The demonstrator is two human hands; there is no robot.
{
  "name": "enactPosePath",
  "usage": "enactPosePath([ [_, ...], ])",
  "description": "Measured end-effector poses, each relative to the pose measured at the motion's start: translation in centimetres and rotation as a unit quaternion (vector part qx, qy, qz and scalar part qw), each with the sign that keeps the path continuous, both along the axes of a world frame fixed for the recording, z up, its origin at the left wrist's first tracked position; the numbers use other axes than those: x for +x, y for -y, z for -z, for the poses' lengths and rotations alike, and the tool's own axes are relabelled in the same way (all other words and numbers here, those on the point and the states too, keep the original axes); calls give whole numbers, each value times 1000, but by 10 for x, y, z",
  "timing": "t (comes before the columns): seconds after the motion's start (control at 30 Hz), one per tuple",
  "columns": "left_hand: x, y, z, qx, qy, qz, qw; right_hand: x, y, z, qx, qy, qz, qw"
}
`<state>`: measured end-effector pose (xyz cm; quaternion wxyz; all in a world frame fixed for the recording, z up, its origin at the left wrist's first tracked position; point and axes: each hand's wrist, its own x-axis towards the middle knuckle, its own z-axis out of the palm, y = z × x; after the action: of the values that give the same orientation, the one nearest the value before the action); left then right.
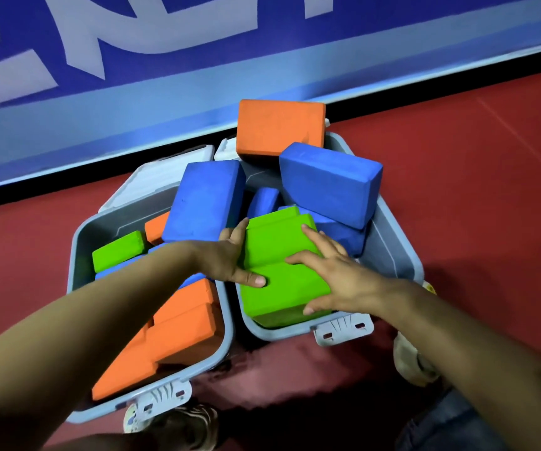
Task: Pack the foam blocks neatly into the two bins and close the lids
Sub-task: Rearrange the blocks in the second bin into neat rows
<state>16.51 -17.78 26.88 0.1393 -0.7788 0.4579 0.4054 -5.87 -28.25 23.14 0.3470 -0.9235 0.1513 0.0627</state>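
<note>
Two open grey bins are sitting side by side on the floor, overflowing with jumbled blue, orange and green foam blocks.

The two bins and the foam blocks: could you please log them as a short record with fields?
left bin: orange, green and blue blocks inside
right bin: piled above the rim
top of pile: orange block
green blocks: two stacked, at the right bin's near end
left hand: on their left side
right hand: fingers spread on top
lids: open
</note>
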Motion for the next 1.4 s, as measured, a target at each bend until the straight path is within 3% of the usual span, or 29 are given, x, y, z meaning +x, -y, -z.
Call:
enactPosePath([
  [0.13,-5,-11,20,3,19,-14,1000,5,-12,16,-26,-36,-37,998],
  [0.43,-14,-9,40,-7,10,-58,998,3,-12,46,-19,-39,-20,999],
  [0.93,-13,-1,36,64,101,-67,991,4,8,30,76,62,-14,995],
  [1.03,-15,16,19,152,116,-14,981,5,26,9,140,100,45,984],
  [1.13,-18,61,-23,210,133,115,962,5,49,-8,100,126,138,977],
  [1.2,-20,96,-34,144,188,144,961,-1,68,-9,75,130,222,963],
  [1.27,-26,136,-30,-30,244,108,963,-11,86,-7,56,109,308,944],
  [1.33,-39,175,-17,-192,222,109,950,-22,100,-6,41,91,363,926],
  [1.4,-57,211,0,-239,181,177,937,-28,108,-10,28,91,395,914],
])
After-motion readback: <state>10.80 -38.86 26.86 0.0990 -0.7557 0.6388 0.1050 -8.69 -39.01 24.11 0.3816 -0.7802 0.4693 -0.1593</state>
